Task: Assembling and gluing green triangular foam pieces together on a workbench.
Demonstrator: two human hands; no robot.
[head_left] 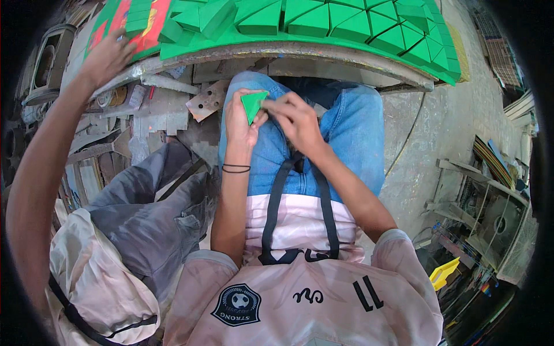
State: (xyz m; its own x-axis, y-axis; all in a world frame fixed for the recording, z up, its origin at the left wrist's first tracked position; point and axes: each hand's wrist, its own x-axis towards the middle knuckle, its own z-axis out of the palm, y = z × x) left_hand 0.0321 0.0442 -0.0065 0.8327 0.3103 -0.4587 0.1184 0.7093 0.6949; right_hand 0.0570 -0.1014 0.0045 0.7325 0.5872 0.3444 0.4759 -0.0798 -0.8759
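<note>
In front of my lap, my left hand [238,118] grips a small green triangular block [252,105], one flat face turned up. Close by on the right, my right hand [295,120] has its fingers bent and drawn together, their tips at the block's right edge. Whether those fingertips hold something small I cannot make out. Beyond my knees, many similar green wedge-shaped blocks [355,27] lie side by side on a green-covered table [190,51].
At the left, a co-worker's hand [109,57] reaches over a red sheet [154,29] on the table. That person's grey trousers [153,213] are beside my left leg. Wood scraps [167,121] litter the floor below. A metal-framed fan [499,222] stands at the right near a yellow object [443,273].
</note>
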